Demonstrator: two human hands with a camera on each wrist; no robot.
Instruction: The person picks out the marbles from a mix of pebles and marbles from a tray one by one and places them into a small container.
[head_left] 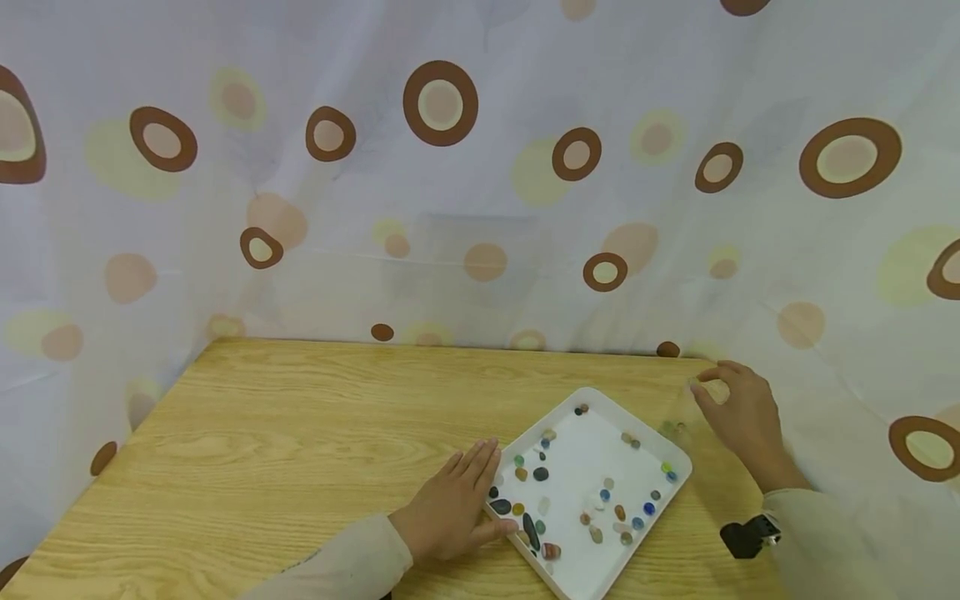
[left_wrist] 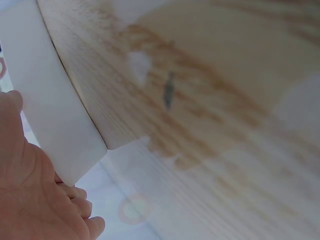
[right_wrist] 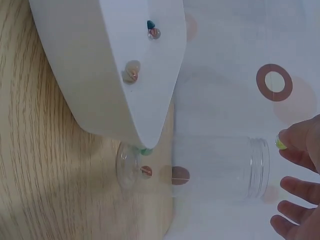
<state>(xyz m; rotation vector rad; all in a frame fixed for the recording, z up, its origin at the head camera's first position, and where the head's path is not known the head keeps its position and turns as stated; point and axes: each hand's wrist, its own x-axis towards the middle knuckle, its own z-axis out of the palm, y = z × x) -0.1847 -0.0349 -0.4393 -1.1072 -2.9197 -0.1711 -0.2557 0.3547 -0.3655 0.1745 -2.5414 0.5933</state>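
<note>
My left hand (head_left: 457,508) rests against the left corner of a white tray (head_left: 570,450), its fingers straight along the outer edge and the thumb reaching over the rim. The left wrist view shows that hand (left_wrist: 45,190) beside the tray's white wall (left_wrist: 55,100). Between thumb and forefinger, my right hand (head_left: 742,412) pinches a yellow-green marble (right_wrist: 280,143), just above the mouth of a clear jar (right_wrist: 210,162). The jar stands upright beside the tray's right corner. A few marbles lie at its bottom, including a reddish one (right_wrist: 146,171).
Scattered over the tray are several marbles and pebbles, among them a blue marble (head_left: 648,508) and a long dark stone (head_left: 531,531). The wooden table (head_left: 300,433) extends to the left. A patterned curtain (head_left: 487,192) hangs behind it and along the sides.
</note>
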